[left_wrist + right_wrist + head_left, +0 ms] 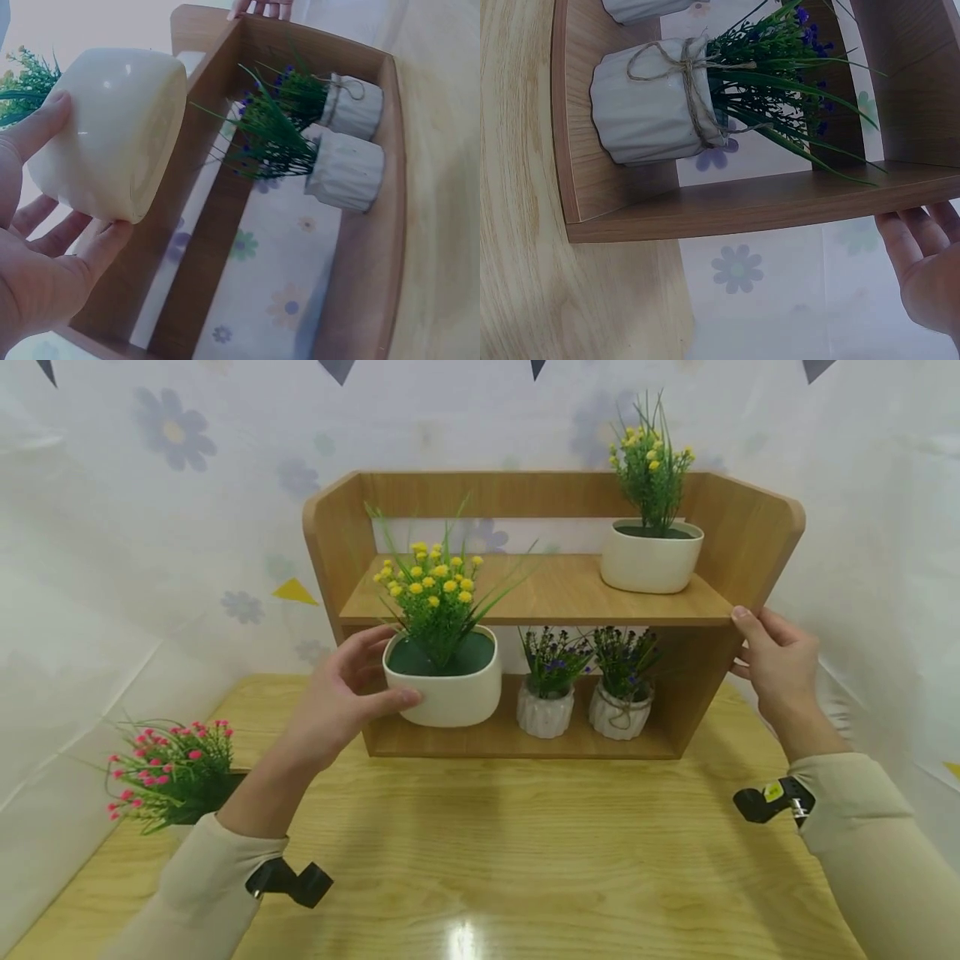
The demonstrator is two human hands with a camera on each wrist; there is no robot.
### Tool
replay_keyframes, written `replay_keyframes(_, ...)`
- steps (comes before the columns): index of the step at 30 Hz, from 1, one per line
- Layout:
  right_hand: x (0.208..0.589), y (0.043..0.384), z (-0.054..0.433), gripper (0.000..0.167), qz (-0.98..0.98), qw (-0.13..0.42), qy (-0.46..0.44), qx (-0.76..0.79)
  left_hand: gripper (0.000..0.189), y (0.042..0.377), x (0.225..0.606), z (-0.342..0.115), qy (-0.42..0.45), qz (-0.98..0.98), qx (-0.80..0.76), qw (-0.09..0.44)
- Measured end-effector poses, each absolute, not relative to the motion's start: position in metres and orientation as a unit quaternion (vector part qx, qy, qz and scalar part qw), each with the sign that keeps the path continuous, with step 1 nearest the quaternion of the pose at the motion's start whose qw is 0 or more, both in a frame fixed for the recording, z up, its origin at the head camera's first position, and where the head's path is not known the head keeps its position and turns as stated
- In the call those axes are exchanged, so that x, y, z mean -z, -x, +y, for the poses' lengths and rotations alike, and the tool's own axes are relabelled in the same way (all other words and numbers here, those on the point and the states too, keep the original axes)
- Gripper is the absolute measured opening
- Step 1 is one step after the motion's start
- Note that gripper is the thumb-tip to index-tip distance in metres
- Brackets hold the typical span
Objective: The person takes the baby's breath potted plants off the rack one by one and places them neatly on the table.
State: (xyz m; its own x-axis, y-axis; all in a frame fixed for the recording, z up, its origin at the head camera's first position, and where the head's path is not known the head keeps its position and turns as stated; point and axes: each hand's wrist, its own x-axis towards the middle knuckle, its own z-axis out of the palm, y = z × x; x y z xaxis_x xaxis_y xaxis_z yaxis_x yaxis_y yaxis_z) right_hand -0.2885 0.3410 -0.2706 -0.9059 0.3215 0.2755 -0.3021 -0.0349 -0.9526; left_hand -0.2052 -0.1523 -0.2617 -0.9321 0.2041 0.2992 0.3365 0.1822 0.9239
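My left hand (341, 693) holds a white oval pot of yellow artificial flowers (453, 700), thumb on its front and fingers round its side. The pot is held upright in front of the left part of a two-tier wooden shelf (517, 589). In the left wrist view the smooth wall and underside of the pot (112, 127) show, off any surface. My right hand (783, 664) grips the right side panel of the shelf, with the thumb at its front edge. Fingers (900, 240) touch the outside of that panel in the right wrist view.
A matching pot of yellow flowers (651, 560) stands at the right of the upper tier. Two ribbed white pots, a left one (545, 710) and a twine-tied one (618, 714), stand below with purple flowers. A pink-flowered plant (176, 768) is at left on the wooden table (480, 843).
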Motion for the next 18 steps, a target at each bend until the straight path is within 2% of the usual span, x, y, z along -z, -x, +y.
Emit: replay_keyframes(18,0.27,0.289,0.341,0.047,-0.638,0.21,-0.008,-0.741,0.067,0.182,0.309,-0.186,0.165,-0.737,0.653,0.057)
